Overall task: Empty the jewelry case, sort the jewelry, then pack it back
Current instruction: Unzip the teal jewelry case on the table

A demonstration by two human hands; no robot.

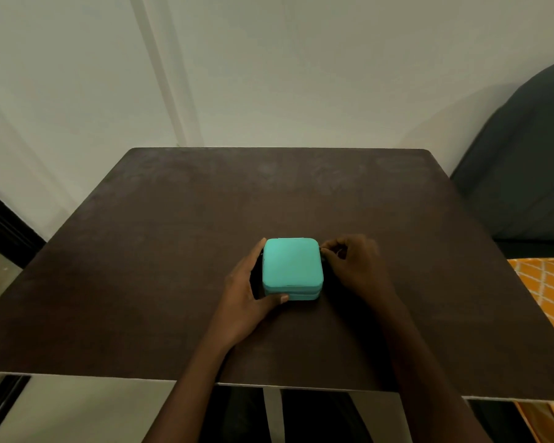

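A small square turquoise jewelry case [291,266] lies closed on the dark brown table [173,251], near its middle. My left hand [248,294] grips the case from its left side, thumb on the front edge and fingers along the far left corner. My right hand [354,263] sits at the case's right edge with curled fingertips pinching something small there, probably the zipper pull, which is too small to make out. No jewelry is visible.
The table's near edge [109,377] runs across the bottom. A dark chair back [525,174] stands at the right, with orange patterned fabric [547,292] below it. A pale wall is behind the table.
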